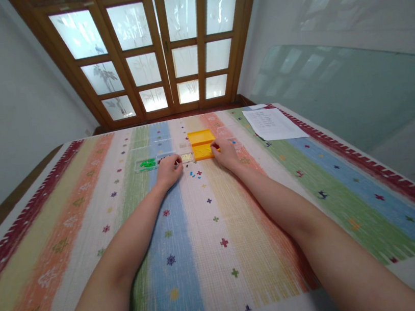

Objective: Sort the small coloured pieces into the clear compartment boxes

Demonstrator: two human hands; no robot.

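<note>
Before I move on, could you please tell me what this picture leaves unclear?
In the head view:
Left hand: whether it pinches anything; too small.
Right hand, at the yellow box: likewise.
Dark pieces: partly hidden by the left hand.
Paper: print too small to read.
Wooden doors: tops cut off by upper edge.

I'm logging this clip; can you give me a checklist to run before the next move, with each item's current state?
1. Yellow box has its lid open: ok.
2. Green pieces sit together in their clear container: ok.
3. No loose pieces on the tablecloth: not ok; several blue pieces lie in front of the boxes.
4. Left hand, near the pale pieces, holds something: cannot tell; its fingertips are too small to read.
5. Right hand, at the yellow box's right side, holds a piece: cannot tell.
6. Printed sheet lies apart from both hands: ok.
</note>
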